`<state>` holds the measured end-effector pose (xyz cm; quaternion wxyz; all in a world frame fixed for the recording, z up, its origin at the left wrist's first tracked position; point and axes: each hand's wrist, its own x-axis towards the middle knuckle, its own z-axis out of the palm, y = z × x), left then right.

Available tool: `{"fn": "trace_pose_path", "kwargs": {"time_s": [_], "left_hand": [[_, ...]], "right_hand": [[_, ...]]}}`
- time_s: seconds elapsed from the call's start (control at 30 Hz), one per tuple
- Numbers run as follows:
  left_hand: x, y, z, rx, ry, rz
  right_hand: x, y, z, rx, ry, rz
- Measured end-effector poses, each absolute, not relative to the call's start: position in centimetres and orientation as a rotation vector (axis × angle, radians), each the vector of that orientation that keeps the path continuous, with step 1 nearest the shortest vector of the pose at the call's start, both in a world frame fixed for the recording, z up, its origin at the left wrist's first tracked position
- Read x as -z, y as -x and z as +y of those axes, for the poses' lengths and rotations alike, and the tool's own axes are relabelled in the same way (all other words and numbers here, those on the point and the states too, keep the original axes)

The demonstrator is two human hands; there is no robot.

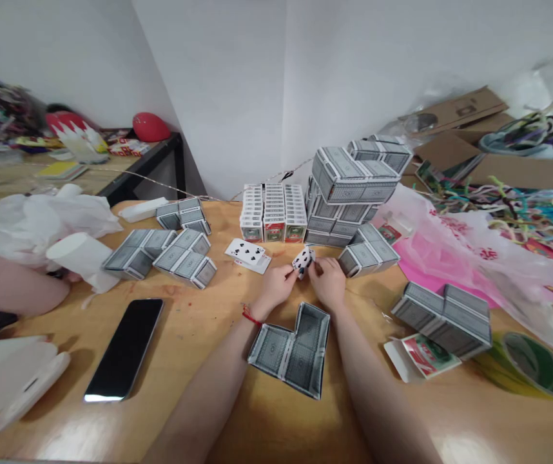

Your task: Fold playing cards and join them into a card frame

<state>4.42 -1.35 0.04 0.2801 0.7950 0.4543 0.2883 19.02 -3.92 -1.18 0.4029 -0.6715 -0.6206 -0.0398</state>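
Between my two hands a small bent playing card [301, 261] is pinched, its black pips showing. My left hand [277, 285] grips its left side, a red string bracelet at the wrist. On the other side my right hand [327, 278] has its fingers closed at the card's right edge. Just left of them, loose playing cards [247, 253] lie overlapped on the table, a five of spades on top. An L-shaped open tray folded from grey-backed cards [289, 351] rests between my forearms.
Rows of card boxes [272, 216] stand behind my hands, beside a tall stack of folded card blocks [351, 187]. More card blocks [184, 258] sit to the left, above a phone [126, 349]. Rightward are an opened card box [426, 356] and a tape roll [530, 367].
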Motion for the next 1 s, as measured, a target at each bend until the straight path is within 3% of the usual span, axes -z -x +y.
{"fn": "trace_pose_path", "kwargs": {"time_s": [0.77, 1.0], "left_hand": [[0.5, -4.6, -1.0, -0.885, -2.029, 1.281], [0.5, -4.5, -0.8, -0.965, -1.975, 1.253]], "right_hand": [[1.2, -19.2, -4.0, -0.023, 1.647, -1.517], [1.2, -18.3, -4.0, -0.340, 1.525, -1.415]]}}
